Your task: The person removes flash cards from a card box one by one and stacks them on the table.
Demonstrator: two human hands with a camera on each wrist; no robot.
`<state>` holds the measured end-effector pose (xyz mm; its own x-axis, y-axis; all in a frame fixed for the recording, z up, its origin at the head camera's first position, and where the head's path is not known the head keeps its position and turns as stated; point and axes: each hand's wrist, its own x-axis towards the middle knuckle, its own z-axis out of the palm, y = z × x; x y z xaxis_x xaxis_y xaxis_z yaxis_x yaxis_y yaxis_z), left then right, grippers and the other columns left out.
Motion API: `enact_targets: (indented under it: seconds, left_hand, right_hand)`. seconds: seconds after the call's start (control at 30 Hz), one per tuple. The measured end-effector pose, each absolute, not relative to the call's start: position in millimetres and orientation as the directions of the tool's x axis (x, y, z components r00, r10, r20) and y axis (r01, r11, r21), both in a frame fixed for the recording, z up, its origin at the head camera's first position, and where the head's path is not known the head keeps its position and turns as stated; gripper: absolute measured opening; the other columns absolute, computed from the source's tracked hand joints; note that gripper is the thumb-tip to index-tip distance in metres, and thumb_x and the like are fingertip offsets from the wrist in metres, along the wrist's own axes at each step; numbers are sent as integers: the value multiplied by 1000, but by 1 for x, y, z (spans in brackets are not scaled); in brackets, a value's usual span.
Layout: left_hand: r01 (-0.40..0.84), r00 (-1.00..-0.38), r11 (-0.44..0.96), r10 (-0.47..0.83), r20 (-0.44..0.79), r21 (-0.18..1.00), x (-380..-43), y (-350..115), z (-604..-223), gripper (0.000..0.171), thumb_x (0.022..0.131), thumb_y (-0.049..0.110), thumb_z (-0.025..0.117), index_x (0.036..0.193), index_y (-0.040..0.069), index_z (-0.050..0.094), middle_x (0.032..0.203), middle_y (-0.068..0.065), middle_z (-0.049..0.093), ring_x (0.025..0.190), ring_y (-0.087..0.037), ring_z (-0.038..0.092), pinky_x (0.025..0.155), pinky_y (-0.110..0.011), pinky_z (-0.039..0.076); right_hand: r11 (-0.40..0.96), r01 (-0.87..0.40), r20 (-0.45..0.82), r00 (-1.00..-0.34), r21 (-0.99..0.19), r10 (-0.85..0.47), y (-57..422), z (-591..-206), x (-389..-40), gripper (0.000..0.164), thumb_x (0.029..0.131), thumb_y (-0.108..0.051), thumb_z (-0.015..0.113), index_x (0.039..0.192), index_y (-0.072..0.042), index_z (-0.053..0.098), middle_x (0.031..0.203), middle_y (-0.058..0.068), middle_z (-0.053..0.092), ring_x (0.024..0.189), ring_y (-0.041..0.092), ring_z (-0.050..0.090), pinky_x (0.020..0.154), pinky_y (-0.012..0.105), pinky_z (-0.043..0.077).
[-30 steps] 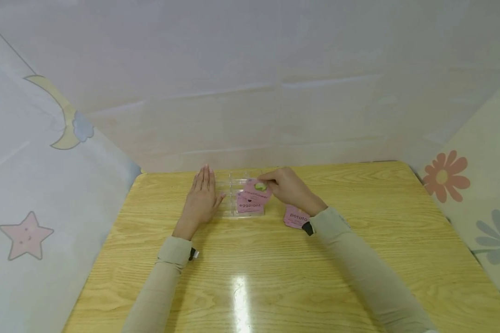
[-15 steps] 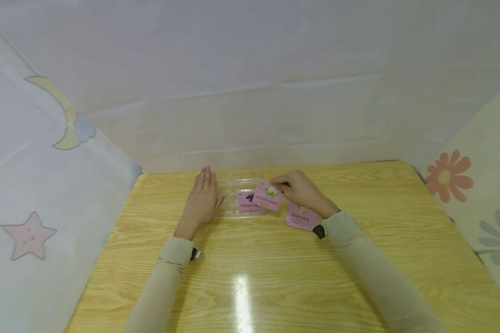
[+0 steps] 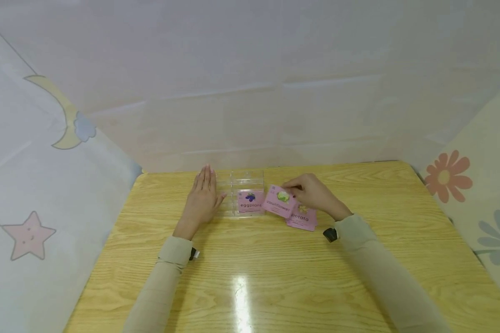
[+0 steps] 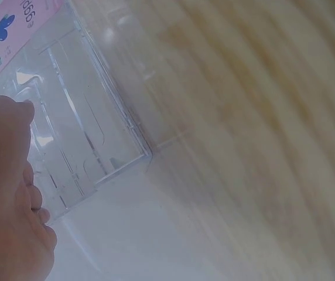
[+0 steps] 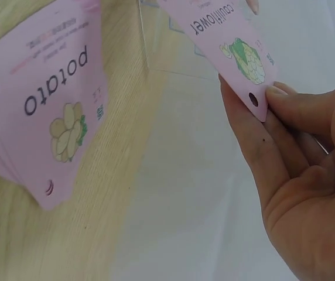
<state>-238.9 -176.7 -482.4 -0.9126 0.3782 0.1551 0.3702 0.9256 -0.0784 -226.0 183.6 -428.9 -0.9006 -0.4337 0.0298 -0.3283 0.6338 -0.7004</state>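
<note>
A pink cauliflower flashcard (image 3: 279, 202) is pinched by one corner between the thumb and fingers of my right hand (image 3: 312, 192). Its lower right part overlaps a small stack of pink cards with a potato card (image 3: 302, 219) on top. My left hand (image 3: 202, 199) rests with straight fingers along the left side of a clear plastic divided holder (image 3: 247, 175). In the holder's front right section lies an eggplant card (image 3: 250, 203). The left wrist view shows the holder's clear walls (image 4: 115, 93) beside the fingers; the right wrist view shows the cauliflower card (image 5: 232, 52) in the pinch.
Everything stands near the far edge of a wooden table (image 3: 241, 259). Behind it rises a pale fabric backdrop (image 3: 250, 111), with printed sides showing a star (image 3: 33, 236) and a red flower (image 3: 447, 176).
My right hand has drawn the cauliflower card away from above the holder, rightward and toward the potato card stack, uncovering the eggplant card. The left hand has stayed in place.
</note>
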Motion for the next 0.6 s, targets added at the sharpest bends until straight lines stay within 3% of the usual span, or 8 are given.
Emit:
enact_targets:
  seconds: [0.13,0.3,0.6]
  left_hand:
    - [371,-913,926,378,156,-74,-239,-177,-482,80,112,43,44,163,-12,15,174,-32,8,165,-44,11,136,-51,12]
    - [369,-911,925,378,165,-84,-238,-177,-483,80,112,43,45,163,-13,17,173,-32,10,164,-44,14,136,-51,13]
    - [373,-909,925,379,173,-72,-239,-176,-483,81,112,42,45,163,-13,15,173,-33,11,164,-44,14,136,-52,13]
  right_hand:
    - [643,-321,24,-904,-695,-426,192,-432,-225,28,104,-2,59,125,-5,77,127,21,75,52,10,32,50,20,34]
    - [638,-313,7,-901,-703,-434,201,-437,-225,29,103,1,58,124,-3,77,127,23,75,58,12,38,54,21,38]
    - [649,-299,-33,-894,-700,-447,218,-446,-228,29,103,0,57,125,-1,76,129,24,74,79,18,59,62,24,45]
